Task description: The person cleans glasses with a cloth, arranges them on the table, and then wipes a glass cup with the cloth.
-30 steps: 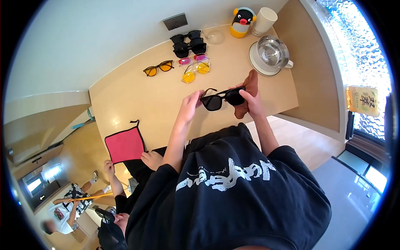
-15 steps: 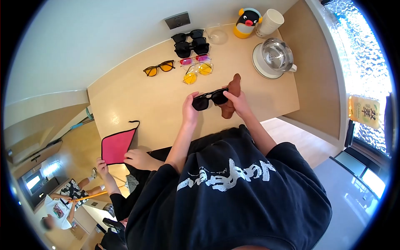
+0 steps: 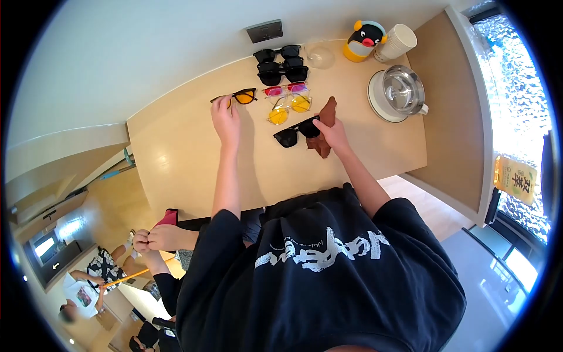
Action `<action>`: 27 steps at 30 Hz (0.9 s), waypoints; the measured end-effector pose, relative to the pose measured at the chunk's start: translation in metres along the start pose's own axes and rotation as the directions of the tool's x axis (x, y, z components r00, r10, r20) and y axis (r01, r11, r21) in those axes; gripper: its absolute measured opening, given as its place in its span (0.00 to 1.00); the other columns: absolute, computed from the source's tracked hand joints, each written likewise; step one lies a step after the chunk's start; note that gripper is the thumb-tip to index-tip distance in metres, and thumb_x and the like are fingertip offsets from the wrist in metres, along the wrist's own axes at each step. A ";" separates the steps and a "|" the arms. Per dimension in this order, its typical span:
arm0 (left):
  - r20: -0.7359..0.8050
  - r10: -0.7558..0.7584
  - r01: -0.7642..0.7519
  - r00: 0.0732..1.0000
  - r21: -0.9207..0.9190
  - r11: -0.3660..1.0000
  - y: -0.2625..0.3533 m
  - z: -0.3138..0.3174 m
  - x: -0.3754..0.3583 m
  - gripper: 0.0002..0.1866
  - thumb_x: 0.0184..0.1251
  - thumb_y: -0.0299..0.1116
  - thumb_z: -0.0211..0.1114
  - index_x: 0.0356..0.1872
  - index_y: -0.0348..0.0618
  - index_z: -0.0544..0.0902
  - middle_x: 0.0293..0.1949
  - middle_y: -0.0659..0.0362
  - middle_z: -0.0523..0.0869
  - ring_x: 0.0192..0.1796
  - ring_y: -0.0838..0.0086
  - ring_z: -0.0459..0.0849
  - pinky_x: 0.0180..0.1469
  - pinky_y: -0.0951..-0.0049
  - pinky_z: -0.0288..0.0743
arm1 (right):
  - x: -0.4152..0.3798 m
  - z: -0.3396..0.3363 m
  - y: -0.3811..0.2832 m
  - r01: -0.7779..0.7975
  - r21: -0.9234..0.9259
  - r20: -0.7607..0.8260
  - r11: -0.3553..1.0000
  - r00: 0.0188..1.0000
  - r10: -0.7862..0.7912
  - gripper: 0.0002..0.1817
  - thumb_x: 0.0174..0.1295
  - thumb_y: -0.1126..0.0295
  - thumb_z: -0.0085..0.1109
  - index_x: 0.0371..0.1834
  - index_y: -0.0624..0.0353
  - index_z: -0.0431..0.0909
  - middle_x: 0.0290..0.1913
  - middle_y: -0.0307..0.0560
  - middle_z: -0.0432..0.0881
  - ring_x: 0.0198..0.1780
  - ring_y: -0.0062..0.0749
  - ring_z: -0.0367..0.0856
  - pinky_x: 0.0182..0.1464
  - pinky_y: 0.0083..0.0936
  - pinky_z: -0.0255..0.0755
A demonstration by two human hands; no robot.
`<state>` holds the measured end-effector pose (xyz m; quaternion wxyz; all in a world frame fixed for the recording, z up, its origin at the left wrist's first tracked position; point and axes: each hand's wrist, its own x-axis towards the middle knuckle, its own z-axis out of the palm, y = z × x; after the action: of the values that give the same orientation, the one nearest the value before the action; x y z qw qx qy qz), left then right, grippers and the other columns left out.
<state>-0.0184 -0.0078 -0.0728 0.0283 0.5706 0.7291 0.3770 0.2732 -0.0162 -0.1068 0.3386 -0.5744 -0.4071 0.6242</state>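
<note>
Because thin plastic frames are likely light, stiff and somewhat fragile at the hinges, handle the black sunglasses (image 3: 287,138) by the bridge or the frame rim. The lenses are probably smooth and slippery and should be kept free of finger pressure. The brown cloth (image 3: 328,111) looks soft and limp; it should fold readily and pad the grip.

Position: the sunglasses are over the near part of the surface (image 3: 176,141), just below the yellow-tinted glasses (image 3: 278,116). Contact between frame and surface cannot be confirmed.

Hand state: the right hand (image 3: 334,136) is closed on one end of the sunglasses, with the cloth bunched against it. The left hand (image 3: 226,122) has its fingers curled at one lens of the orange-tinted glasses (image 3: 245,96); whether they grip the frame cannot be told. For that pair, the rim or bridge is the suitable hold.

Change from the earlier frame: the left hand, previously on the sunglasses, has transferred to the orange-tinted glasses, leaving the right hand as sole support. To the left, the pink cloth (image 3: 168,217), formerly spread flat, is now mostly hidden beside another person's hands (image 3: 167,236).
</note>
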 end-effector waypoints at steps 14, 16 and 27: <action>0.301 0.052 -0.149 0.952 0.306 0.940 -0.032 0.015 0.023 0.12 0.44 0.27 0.68 0.34 0.44 0.83 0.34 0.58 0.80 0.45 0.65 0.76 0.52 0.63 0.66 | -0.001 0.023 -0.024 -0.001 -0.252 -0.245 0.968 0.968 -0.063 0.15 0.53 0.66 0.63 0.37 0.67 0.76 0.30 0.50 0.82 0.34 0.34 0.81 0.39 0.28 0.72; 0.314 0.009 -0.117 0.949 0.328 0.937 -0.034 0.014 0.021 0.11 0.44 0.27 0.68 0.33 0.44 0.83 0.34 0.58 0.80 0.44 0.65 0.76 0.52 0.63 0.66 | -0.008 0.030 -0.037 -0.050 -0.192 -0.259 0.980 0.966 -0.002 0.15 0.53 0.65 0.63 0.37 0.67 0.76 0.30 0.51 0.82 0.35 0.37 0.82 0.40 0.30 0.72; 0.463 -0.362 0.267 0.809 0.259 0.928 -0.058 -0.011 -0.002 0.11 0.46 0.34 0.70 0.31 0.43 0.85 0.32 0.55 0.84 0.36 0.63 0.82 0.37 0.67 0.76 | -0.005 0.023 -0.008 0.135 -0.400 -0.338 0.906 0.898 -0.283 0.22 0.51 0.58 0.66 0.39 0.68 0.75 0.37 0.56 0.80 0.43 0.44 0.79 0.46 0.31 0.70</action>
<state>-0.0695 -0.0192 -0.0996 0.2274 0.5198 0.8119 0.1373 0.2507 -0.0198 -0.0973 0.3655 -0.6913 -0.5015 0.3701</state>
